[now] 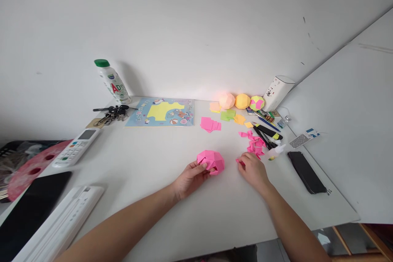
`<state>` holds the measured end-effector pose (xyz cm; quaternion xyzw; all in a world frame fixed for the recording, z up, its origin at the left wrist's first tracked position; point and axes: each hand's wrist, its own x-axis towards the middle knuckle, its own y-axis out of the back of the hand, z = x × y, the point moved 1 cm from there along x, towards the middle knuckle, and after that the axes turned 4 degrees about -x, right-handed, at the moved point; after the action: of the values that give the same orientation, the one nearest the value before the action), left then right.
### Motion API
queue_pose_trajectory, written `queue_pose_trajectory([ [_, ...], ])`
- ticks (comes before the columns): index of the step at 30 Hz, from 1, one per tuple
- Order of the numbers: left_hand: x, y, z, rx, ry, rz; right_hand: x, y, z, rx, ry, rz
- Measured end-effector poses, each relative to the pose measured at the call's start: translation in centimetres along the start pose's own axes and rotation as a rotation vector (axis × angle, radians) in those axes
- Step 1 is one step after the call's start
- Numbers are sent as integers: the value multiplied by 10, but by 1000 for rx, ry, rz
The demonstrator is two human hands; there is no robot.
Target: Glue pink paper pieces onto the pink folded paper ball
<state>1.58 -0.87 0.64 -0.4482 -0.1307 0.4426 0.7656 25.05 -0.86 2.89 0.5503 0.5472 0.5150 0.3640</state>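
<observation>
A pink folded-paper ball point(211, 161), partly assembled, rests on the white table point(144, 163). My left hand point(190, 178) grips its left side with fingers curled round it. My right hand point(253, 169) lies just to the right of the ball, fingers closed in a pinch on a small pink folded paper piece point(239, 162). A heap of several pink folded pieces point(254, 143) lies just beyond my right hand. Flat pink paper squares point(210, 124) sit further back.
Three finished paper balls point(242, 101) stand by the wall, near coloured paper squares point(229, 114), pens point(267, 132) and a white box point(278, 91). A black phone point(306, 171) lies right. A bottle point(112, 82), keys point(112, 113), sticker sheet point(161, 112), remote point(75, 146) and tablet point(27, 213) lie left.
</observation>
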Motion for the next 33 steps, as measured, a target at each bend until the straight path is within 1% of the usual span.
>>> queue_pose_trajectory([
  [2, 0, -2, 0, 4, -18, -15, 0, 0, -3, 53, -5, 17],
  [3, -1, -2, 1, 4, -28, -23, -1, 0, -4, 126, -12, 15],
  [4, -1, -3, 1, 4, -37, -30, -1, 0, -6, 240, -29, 0],
  [6, -1, -5, 1, -1, -52, -40, -2, 0, -11, 555, -85, -64],
  [8, -1, -5, 0, -5, -62, -23, -4, -2, -16, 854, -141, -141],
  [9, -1, -5, 0, -2, -65, -1, -5, -3, -19, 943, -149, -176],
  [11, -1, -3, -2, 15, -71, 48, -5, -5, -23, 1042, -134, -230],
  [13, -2, -3, -4, 49, -88, 83, -6, -6, -25, 1082, -108, -264],
  [15, -4, -2, -6, 99, -105, 110, -6, -6, -26, 1098, -96, -265],
  [18, -6, -3, -8, 207, -110, 167, -6, -6, -25, 1106, -89, -253],
  [20, -7, -3, -10, 281, -145, 177, -6, -6, -24, 1085, -86, -241],
  [23, -6, -1, -12, 371, -212, 221, -5, -8, -22, 1023, -98, -185],
  [26, -5, 2, -15, 458, -247, 204, -5, -9, -20, 1006, -107, -145],
  [29, -5, 3, -17, 550, -271, 165, -6, -9, -20, 1033, -117, -168],
  [31, -7, 3, -16, 643, -339, 130, -6, -10, -21, 1047, -127, -181],
  [33, -9, 2, -15, 783, -453, 103, -7, -11, -21, 1051, -143, -172],
])
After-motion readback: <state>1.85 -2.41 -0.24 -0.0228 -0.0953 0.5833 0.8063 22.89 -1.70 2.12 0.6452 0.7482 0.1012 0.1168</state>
